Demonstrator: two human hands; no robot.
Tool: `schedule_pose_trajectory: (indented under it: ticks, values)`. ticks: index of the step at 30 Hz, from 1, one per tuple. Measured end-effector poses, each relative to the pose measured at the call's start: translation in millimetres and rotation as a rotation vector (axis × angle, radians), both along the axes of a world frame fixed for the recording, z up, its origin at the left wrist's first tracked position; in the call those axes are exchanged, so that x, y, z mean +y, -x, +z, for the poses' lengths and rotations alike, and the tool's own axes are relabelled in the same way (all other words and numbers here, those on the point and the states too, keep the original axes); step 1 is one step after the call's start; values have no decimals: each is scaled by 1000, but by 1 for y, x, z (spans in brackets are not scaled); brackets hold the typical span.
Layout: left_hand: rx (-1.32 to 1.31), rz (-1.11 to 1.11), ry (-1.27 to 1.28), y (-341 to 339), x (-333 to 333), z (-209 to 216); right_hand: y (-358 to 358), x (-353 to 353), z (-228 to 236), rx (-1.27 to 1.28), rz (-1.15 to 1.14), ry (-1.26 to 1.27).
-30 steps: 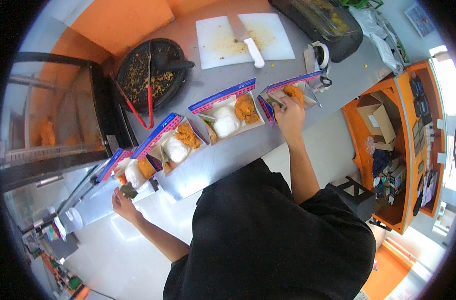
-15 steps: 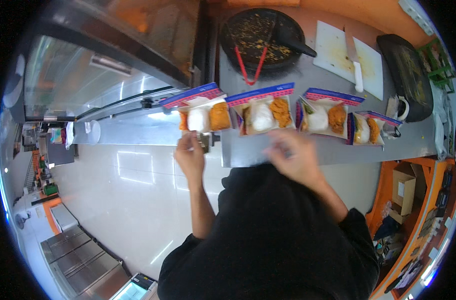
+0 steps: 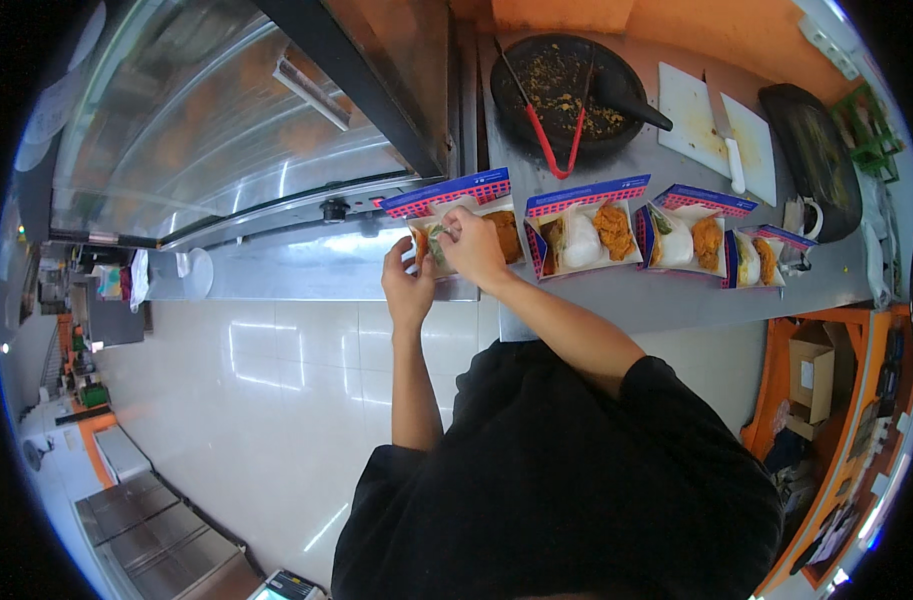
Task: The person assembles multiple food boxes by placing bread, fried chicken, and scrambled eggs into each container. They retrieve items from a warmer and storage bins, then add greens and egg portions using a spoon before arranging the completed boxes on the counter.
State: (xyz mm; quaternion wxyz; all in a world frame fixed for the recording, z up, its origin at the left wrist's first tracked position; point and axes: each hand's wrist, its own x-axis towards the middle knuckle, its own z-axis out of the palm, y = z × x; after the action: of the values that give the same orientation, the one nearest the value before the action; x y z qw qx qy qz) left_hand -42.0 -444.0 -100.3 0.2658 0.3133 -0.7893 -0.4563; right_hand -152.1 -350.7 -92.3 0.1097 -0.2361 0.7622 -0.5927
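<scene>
The leftmost open cardboard food box [image 3: 461, 190] has a blue and pink lid and holds fried pieces [image 3: 502, 236]. Over its middle, my right hand [image 3: 476, 248] pinches a small clear packet with green contents [image 3: 436, 240], tucked down among the food. The white rice mound is hidden behind that hand. My left hand [image 3: 408, 288] is curled at the box's near left corner, fingers and thumb about its side. More food boxes [image 3: 588, 192] stand in a row to the right, each with a white rice mound [image 3: 580, 243] and fried chicken [image 3: 614, 230].
Behind the boxes sits a black pan [image 3: 566, 90] with crumbs and red-handled tongs [image 3: 554, 150]. A knife [image 3: 722, 120] lies on a white cutting board [image 3: 681, 110]; a dark tray [image 3: 811, 150] is at right. A glass display case [image 3: 226, 120] borders the left side.
My right hand has moved left to the leftmost box and now pinches the packet. The packet was in my left hand below the box. The view has shifted, so boxes and pan appear farther right.
</scene>
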Motion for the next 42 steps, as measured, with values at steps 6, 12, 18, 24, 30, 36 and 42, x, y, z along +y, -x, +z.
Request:
schedule_pose_trajectory:
  ticks: [6,12,18,24,30,36,42]
  values:
    - [-143,106,296,9,-14,-12,-9,-29,9,234,32,-293]
    - [-91,86,227,9,-8,-14,-12,-49,12,267,140,-541]
    - [55,-20,215,6,-1,-11,-2,-48,6,68,260,-392]
    - [-54,-206,267,10,1,-16,-27,30,44,131,145,-175]
    - [-124,-98,292,10,23,-2,-36,179,37,365,-198,-195]
    - [-119,204,404,0,49,-4,-16,197,40,529,-169,-275]
    - [-434,201,457,7,54,-1,-9,193,43,625,-61,-463]
